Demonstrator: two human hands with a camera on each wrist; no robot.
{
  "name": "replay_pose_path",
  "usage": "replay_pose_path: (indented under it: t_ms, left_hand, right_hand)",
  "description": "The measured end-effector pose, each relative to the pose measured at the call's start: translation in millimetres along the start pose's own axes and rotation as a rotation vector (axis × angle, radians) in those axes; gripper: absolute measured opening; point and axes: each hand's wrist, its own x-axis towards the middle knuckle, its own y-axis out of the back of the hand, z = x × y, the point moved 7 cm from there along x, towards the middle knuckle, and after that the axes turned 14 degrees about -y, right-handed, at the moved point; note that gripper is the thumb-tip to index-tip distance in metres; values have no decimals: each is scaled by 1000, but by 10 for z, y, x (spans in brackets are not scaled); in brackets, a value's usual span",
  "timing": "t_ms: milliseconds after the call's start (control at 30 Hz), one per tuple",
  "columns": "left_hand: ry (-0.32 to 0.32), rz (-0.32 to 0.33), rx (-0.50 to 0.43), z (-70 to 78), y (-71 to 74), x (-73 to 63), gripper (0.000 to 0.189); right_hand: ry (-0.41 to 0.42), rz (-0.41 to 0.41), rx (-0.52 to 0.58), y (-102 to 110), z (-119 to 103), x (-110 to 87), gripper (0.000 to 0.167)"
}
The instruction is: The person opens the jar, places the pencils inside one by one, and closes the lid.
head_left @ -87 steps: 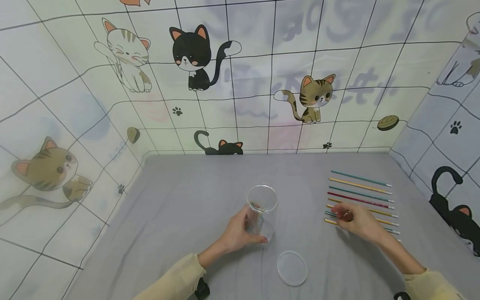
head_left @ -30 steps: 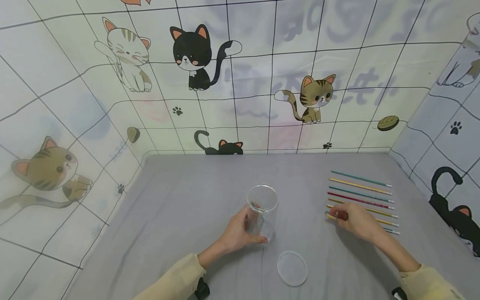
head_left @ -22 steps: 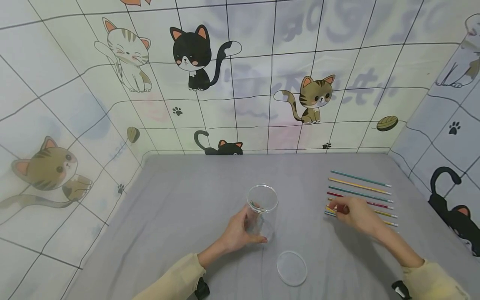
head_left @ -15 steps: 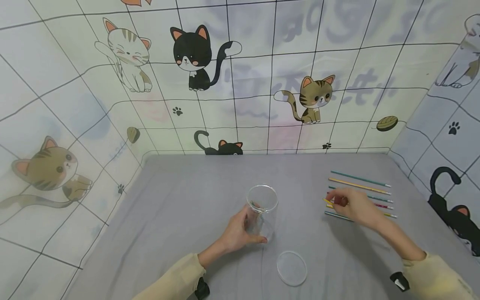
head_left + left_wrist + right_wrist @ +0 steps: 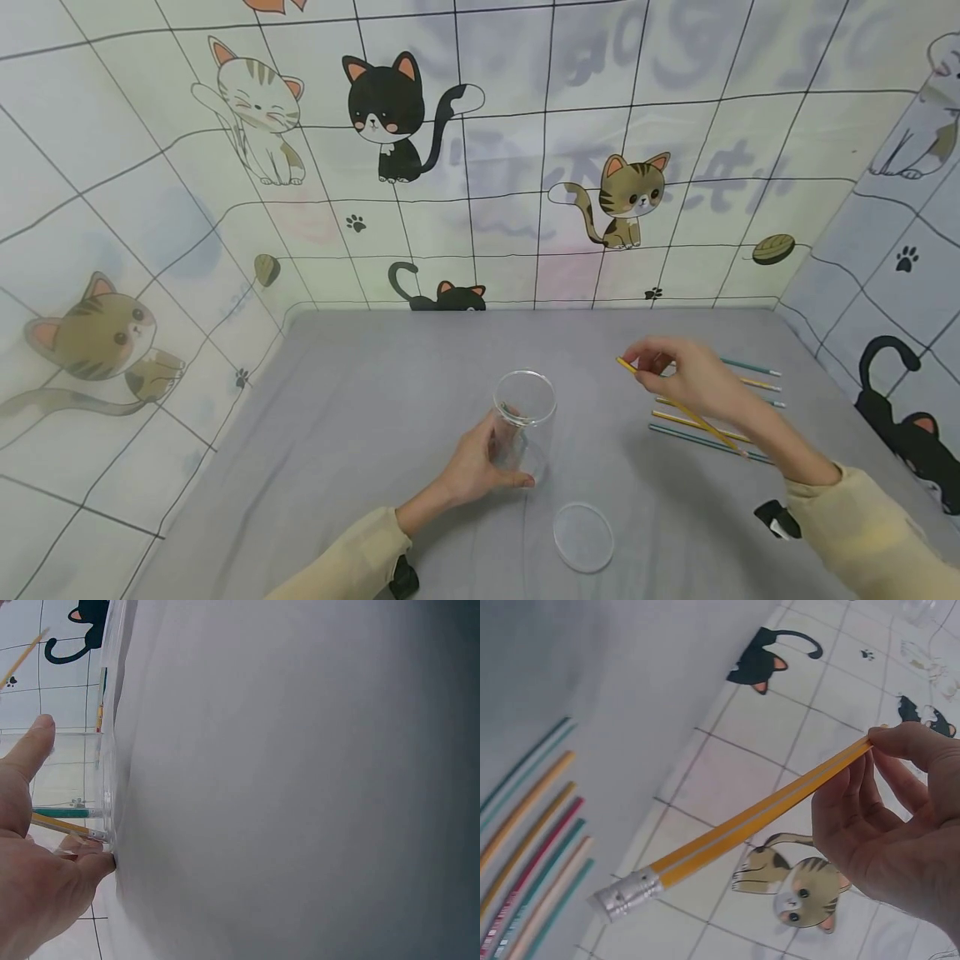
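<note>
Biggest change in the last half sec: the R hand (image 5: 686, 379) is up and further back over the table (image 5: 375, 375), and a yellow pencil (image 5: 735, 829) comes w/ it, off the front of the row of pencils (image 5: 538, 870). Its grip is a pinch, thumb vs. fingertips near the far end of the shaft; the metal-and-eraser end hangs lower, slanting back over the row. In the R wrist view that end looks apart from the pencils below. So the row is one short, its nearest member now a teal pencil (image 5: 690, 437), and the lifted one is in mid-air, held, not in the jar.

The L hand (image 5: 480, 462) hasn't moved: same grasp round the clear jar (image 5: 542, 437), which stands upright, thumb low on its near side. At least two pencils are already inside (the L wrist view shows a teal shaft (image 5: 64, 813) and a yellow shaft (image 5: 64, 826); any others can't be told apart thru the glass & fingers). The clear lid (image 5: 584, 538) lies flat just nearer the person, same spot as before, so nothing caps the mouth. Held pencil & jar are still well apart, w/ bare cloth btwn. Judging by this, the jar side is steady and the pencil side is the only part in motion.
</note>
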Motion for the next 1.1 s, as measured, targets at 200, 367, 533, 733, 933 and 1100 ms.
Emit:
replay_pose_path:
  t_ms: [200, 367, 533, 733, 933, 1100]
  left_hand:
    - [-5, 1, -7, 18, 6, 4, 99]
    - [-8, 0, 11, 25, 10, 7, 98]
    - [-1, 0, 17, 17, 13, 5, 97]
    - [-13, 0, 13, 7, 7, 3, 97]
    - [-19, -1, 18, 2, 5, 1, 96]
    - [5, -3, 6, 8, 16, -1, 96]
  right_hand:
    - [78, 9, -7, 105, -341, 125, 22]
    - [130, 23, -12, 153, -579, 205, 24]
    - [172, 23, 8, 174, -745, 256, 25]
    - [201, -3, 58, 176, -901, 294, 23]
    - [262, -4, 103, 183, -1090, 337, 23]
    - [299, -13, 121, 179, -1281, 380, 23]
